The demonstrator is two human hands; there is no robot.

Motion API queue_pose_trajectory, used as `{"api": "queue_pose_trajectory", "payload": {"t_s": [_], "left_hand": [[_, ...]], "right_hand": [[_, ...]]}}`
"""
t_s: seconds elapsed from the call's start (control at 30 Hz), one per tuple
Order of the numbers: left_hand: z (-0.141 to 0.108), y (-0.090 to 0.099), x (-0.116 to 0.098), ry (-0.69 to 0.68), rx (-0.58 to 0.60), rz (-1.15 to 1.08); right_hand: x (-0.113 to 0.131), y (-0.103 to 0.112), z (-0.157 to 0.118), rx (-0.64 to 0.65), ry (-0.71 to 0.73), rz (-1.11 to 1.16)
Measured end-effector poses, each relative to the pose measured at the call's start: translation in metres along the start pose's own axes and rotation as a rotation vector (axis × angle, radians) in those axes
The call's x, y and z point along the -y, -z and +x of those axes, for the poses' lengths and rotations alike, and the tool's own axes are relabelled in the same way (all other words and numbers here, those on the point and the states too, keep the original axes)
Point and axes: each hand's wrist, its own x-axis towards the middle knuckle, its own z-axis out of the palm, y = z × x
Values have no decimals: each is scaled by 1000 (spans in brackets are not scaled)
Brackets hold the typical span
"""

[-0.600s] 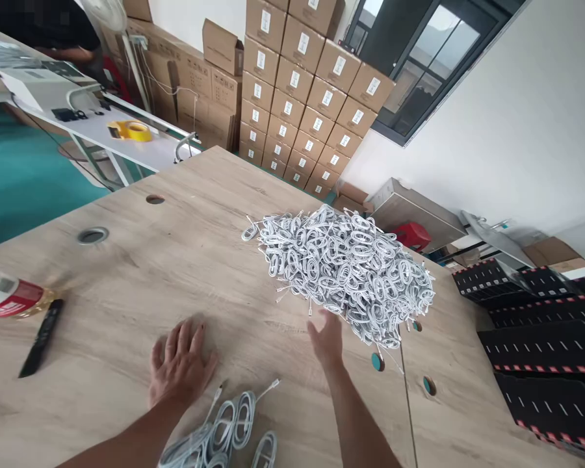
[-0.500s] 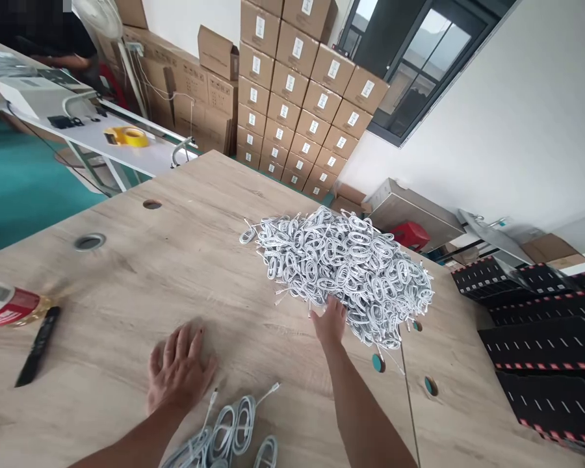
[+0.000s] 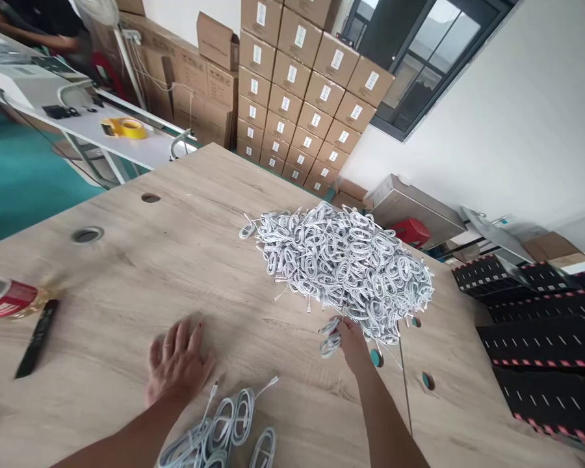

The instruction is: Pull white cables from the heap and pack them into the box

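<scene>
Right hand is pinched shut on a small coil of white cable, right up against the near edge of a big heap of coiled white cables. The heap sits just ahead of that hand on a wood-look table, and a teal hole cover is just beside the hand too. Left hand is open, fingers spread, palm flat on the table, holding nothing. Just to its right, near the wrist, there's a smaller bunch of cables with 2 plug ends poking out. Well off to the left of that hand lie a bottle with a red label and a black remote, nearly touching. Stacked cardboard boxes stand far ahead of both hands.
</scene>
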Motion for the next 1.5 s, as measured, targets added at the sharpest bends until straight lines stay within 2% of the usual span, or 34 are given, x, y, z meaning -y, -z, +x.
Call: {"api": "queue_pose_trajectory", "payload": {"t_s": [0.07, 0.17, 0.2, 0.23, 0.27, 0.3, 0.4, 0.43, 0.47, 0.53, 0.6, 0.67, 0.77, 0.9, 1.0, 1.13, 1.27, 1.37, 1.43, 1.5], "left_hand": [[1, 0, -1, -1, -10, 11], [1, -2, 0, -1, -33, 20], [1, -3, 0, 0, -40, 22], [1, -4, 1, -1, -45, 25], [1, -5, 1, -4, -48, 27], [1, -6, 2, -6, -49, 28], [1, -7, 3, -8, -51, 27], [1, -8, 4, -8, -54, 25], [1, -8, 4, -6, -60, 21], [0, -9, 4, -5, -73, 11], [0, -9, 4, -5, -81, -2], [-1, -10, 3, -7, -81, -15], [-2, -10, 3, 3, -76, -30], [-2, -12, 4, 1, -63, -38], [-1, -14, 5, -5, -60, -41], [1, -15, 5, -4, -63, -43], [2, -15, 5, -7, -86, -57], [2, -12, 3, 0, -71, -65], [3, -10, 3, 7, -55, -59], [2, -9, 2, 8, -51, -45]], "right_hand": [[-7, -6, -26, 159, -93, -49], [-19, -17, -63, 581, -210, -229], [-20, -20, -69, 703, -210, -292], [-19, -25, -70, 760, -177, -355], [-15, -29, -65, 724, -108, -419], [-9, -34, -56, 604, -11, -487], [13, -49, -8, 34, 286, -692], [19, -53, 11, -103, 333, -752], [24, -57, 28, -199, 347, -800], [29, -60, 56, -280, 319, -864], [28, -56, 74, -286, 333, -875], [26, -45, 84, -261, 407, -825], [23, -23, 86, -188, 428, -634], [17, 1, 69, -158, 300, -233], [10, 14, 51, -168, 242, -20], [10, 31, 30, -166, 150, 177], [17, 50, 15, -189, 111, 205], [12, 49, -3, -151, 136, 154], [-2, 34, -25, -82, 158, 125], [-25, 10, -54, 43, 157, 99]]}}
